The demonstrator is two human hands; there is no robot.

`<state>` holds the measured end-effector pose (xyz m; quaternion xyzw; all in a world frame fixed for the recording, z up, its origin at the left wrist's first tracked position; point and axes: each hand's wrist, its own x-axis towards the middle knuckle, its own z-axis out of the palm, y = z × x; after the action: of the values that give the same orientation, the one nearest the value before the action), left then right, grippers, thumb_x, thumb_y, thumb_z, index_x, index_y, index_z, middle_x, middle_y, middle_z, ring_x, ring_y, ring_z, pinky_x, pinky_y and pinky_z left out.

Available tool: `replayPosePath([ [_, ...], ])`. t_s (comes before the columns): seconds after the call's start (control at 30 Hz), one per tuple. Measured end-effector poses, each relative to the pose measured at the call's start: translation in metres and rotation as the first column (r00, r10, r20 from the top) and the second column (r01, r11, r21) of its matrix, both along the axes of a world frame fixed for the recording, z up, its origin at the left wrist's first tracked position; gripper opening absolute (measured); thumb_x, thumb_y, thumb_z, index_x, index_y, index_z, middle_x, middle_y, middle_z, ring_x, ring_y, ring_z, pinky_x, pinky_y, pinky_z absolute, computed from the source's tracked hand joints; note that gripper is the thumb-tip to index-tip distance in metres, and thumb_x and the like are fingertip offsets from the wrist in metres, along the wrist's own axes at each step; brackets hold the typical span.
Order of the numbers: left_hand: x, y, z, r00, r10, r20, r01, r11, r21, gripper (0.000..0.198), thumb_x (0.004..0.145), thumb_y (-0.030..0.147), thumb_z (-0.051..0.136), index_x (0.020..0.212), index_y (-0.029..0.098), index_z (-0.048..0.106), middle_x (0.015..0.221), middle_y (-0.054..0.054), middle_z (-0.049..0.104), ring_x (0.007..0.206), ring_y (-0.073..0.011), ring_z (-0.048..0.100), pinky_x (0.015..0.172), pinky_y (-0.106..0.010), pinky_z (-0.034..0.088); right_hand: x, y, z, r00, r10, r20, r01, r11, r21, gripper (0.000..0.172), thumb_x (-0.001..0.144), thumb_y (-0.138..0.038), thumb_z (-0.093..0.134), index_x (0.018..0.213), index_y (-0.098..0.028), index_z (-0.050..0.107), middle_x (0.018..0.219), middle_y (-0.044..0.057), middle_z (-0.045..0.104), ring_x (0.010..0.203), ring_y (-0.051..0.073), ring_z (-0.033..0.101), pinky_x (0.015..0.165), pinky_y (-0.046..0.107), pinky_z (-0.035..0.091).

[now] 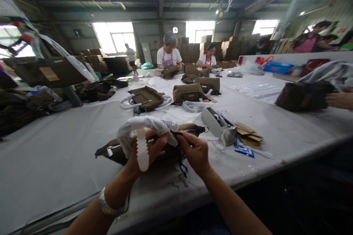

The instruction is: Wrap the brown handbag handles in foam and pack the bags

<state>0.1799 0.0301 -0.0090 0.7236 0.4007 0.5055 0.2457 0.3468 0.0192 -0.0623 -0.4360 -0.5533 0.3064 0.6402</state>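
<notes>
A brown canvas bag (116, 151) lies on its side on the white table (55, 161) in front of me. My left hand (146, 150) is closed on white foam wrap (146, 126) bunched over the bag's top, and a strip of it hangs down across my palm. My right hand (194, 150) pinches the bag's zipper edge near the metal ring (205, 129). A bracelet (106, 205) sits on my left wrist.
A grey tape dispenser (217, 125), brown paper tags (248, 134) and a blue packet (244, 150) lie right of the bag. More brown bags (190, 93) with wrapped handles lie farther back. Two people work at the far end; another person's hand (339, 100) holds a bag at right.
</notes>
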Motion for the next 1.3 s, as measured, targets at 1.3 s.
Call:
replayPosePath([
  [1.3,0.008,-0.022,-0.006,0.701,-0.537,-0.468,0.304,0.820,-0.486,0.023,0.081,0.039,0.071,0.087,0.018,0.077,0.068,-0.003,0.073,0.058,-0.0155,0.065,0.050,-0.019,0.045,-0.016,-0.022,-0.029,0.597,-0.150,-0.788,-0.119,0.955,-0.272,0.056,0.070,-0.067,0.076,0.081,-0.023,0.042,0.054,-0.012,0.026,0.044,0.006,0.017,0.040,0.022,0.013],
])
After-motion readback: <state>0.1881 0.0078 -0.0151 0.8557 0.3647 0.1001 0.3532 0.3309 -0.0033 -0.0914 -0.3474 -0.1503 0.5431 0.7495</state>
